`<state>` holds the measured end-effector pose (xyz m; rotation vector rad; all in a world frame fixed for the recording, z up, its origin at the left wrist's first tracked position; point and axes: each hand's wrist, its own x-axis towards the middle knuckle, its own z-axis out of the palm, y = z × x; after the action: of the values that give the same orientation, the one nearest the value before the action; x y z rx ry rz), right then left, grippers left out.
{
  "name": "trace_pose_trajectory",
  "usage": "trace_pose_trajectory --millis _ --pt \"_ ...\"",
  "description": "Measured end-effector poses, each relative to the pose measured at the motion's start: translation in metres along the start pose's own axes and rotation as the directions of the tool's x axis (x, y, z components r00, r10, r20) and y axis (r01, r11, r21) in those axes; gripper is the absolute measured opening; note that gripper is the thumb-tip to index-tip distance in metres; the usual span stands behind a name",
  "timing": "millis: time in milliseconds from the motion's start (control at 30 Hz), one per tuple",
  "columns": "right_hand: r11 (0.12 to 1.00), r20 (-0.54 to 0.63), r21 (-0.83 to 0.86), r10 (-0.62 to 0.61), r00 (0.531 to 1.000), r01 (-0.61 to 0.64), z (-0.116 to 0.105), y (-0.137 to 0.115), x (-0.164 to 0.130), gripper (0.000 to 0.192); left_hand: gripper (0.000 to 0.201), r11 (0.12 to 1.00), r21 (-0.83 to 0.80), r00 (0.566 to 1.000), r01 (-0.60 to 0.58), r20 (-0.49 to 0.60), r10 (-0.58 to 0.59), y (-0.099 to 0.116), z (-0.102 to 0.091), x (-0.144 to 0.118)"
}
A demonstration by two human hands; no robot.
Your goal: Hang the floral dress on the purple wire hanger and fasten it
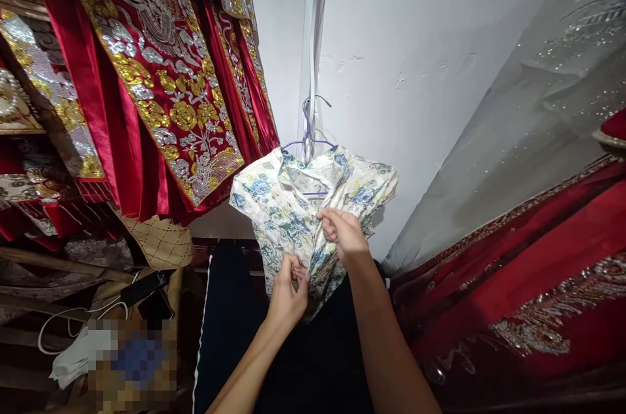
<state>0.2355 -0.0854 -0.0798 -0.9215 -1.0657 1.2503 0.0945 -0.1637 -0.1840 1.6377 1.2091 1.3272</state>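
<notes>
Dress (pixel 288 205): hangs upright on hanger (pixel 309 133), collar up, hem down.
Left hand (pixel 289 293): pinches front fabric, lower.
Right hand (pixel 345 231): pinches front fabric, higher.

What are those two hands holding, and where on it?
Both the left hand and right hand pinch the front edge of the white blue-flowered hanging garment.
</notes>
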Motion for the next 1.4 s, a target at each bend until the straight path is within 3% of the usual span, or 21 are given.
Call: trace_pose_trajectory --millis 167,267,367,433,500,633,700,833,1000,1067,1133,1200,1233,1267,1333,1367,1400 --pt "0.983 0.06 0.152 -0.109 0.992 0.099 0.025 -0.055 0.049 0.027 0.009 1.0 0.019 1.0 -0.014 0.001 0.014 -0.015 0.007 0.001" --pt "0.974 0.051 0.126 -0.197 0.979 0.189 0.037 -0.074 0.054 0.024 0.012 0.999 -0.001 0.997 -0.052 0.051 0.052 -0.002 0.004 0.014" --pt "0.951 0.031 0.006 -0.31 0.95 0.31 0.044 -0.077 0.041 0.021 0.031 0.991 -0.021 0.985 -0.128 0.113 0.13 0.04 -0.014 0.046" --pt "0.925 0.027 -0.068 -0.374 0.927 0.375 0.045 -0.077 0.028 0.018 0.045 0.964 -0.024 0.964 -0.264 0.023 0.265 0.078 -0.031 0.074" --pt "0.901 0.045 -0.119 -0.416 0.908 0.418 0.044 -0.077 0.017 0.016 0.049 0.908 0.029 0.903 -0.418 -0.094 0.419 0.113 -0.047 0.103" --pt "0.868 0.075 -0.162 -0.464 0.883 0.47 0.041 -0.078 0.015 0.015 0.022 0.782 0.245 0.805 -0.573 -0.011 0.593 0.149 -0.065 0.143" --pt "0.875 0.078 -0.15 -0.454 0.888 0.461 0.039 -0.071 0.021 0.018 0.018 0.73 0.327 0.777 -0.6 0.021 0.629 0.152 -0.068 0.151" --pt "0.908 0.037 -0.13 -0.397 0.917 0.399 0.04 -0.044 0.035 0.026 0.018 0.688 0.41 0.748 -0.599 -0.022 0.663 0.145 -0.069 0.153" --pt "0.92 -0.036 -0.178 -0.361 0.932 0.349 0.045 -0.018 0.04 0.026 0.018 0.724 0.417 0.75 -0.55 -0.133 0.647 0.132 -0.068 0.15" --pt "0.919 -0.051 -0.224 -0.344 0.938 0.325 0.04 -0.011 0.039 0.022 0.018 0.759 0.356 0.733 -0.546 -0.237 0.638 0.13 -0.075 0.152" --pt "0.922 -0.074 -0.26 -0.317 0.945 0.289 0.032 -0.003 0.035 0.021 0.017 0.799 0.257 0.691 -0.544 -0.403 0.6 0.127 -0.092 0.158" --pt "0.94 -0.109 -0.244 -0.272 0.956 0.239 0.022 0.006 0.026 0.021 0.015 0.838 0.104 0.647 -0.535 -0.588 0.486 0.117 -0.117 0.164" --pt "0.953 -0.116 -0.218 -0.241 0.963 0.212 0.019 0.011 0.02 0.021 0.015 0.852 -0.014 0.647 -0.524 -0.657 0.387 0.108 -0.13 0.165" --pt "0.964 -0.114 -0.186 -0.214 0.97 0.191 0.017 0.016 0.012 0.02 0.014 0.85 -0.181 0.679 -0.495 -0.691 0.248 0.096 -0.141 0.165" --pt "0.979 -0.089 -0.126 -0.172 0.981 0.161 0.018 0.024 -0.005 0.02 0.014 0.73 -0.595 0.813 -0.337 -0.575 -0.092 0.068 -0.156 0.158" --pt "0.983 -0.078 -0.105 -0.156 0.985 0.148 0.02 0.026 -0.014 0.021 0.017 0.615 -0.751 0.85 -0.241 -0.469 -0.24 0.052 -0.157 0.151" --pt "0.987 -0.073 -0.091 -0.142 0.987 0.136 0.022 0.029 -0.022 0.023 0.021 0.501 -0.848 0.856 -0.171 -0.38 -0.35 0.036 -0.154 0.142"
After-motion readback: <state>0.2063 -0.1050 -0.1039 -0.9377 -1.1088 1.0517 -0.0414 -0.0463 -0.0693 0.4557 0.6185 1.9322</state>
